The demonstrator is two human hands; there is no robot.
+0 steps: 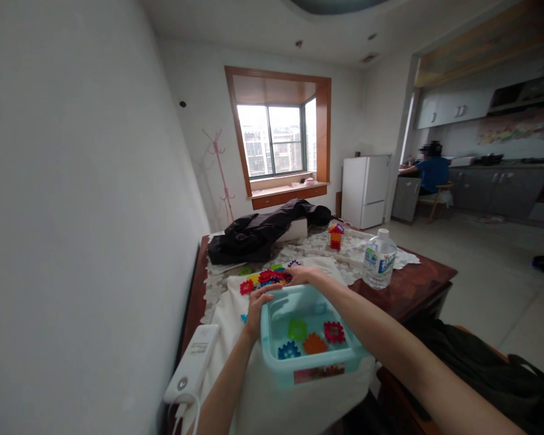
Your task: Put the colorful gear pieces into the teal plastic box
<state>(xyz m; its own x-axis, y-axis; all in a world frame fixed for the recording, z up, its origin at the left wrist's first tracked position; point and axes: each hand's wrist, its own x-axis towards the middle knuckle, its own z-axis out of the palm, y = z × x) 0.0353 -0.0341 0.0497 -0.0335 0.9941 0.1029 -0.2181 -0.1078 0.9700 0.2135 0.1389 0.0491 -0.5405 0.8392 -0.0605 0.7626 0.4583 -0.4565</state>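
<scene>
Already four tiles [312, 341] lie in the tub [272, 338] at lower centre. Left hand [256, 309] grips its far-left rim. Right hand [301, 275], beyond the tub, reaches the pile [265, 279] still on the cloth [226, 308]; its grasp I cannot tell.

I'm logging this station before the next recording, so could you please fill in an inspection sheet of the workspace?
Surface: wooden table with lace cover and a white cloth.
Job's things: teal bin holding four plastic tiles; a tile pile beyond it.
Clutter: water bottle, black jacket, small tile house, power bank.
Hands: left hand grips the bin's left rim; right hand rests on the pile, grasp unclear.
Cables: white cable at the power bank.
Surroundings: window, fridge, a seated person far right.
</scene>
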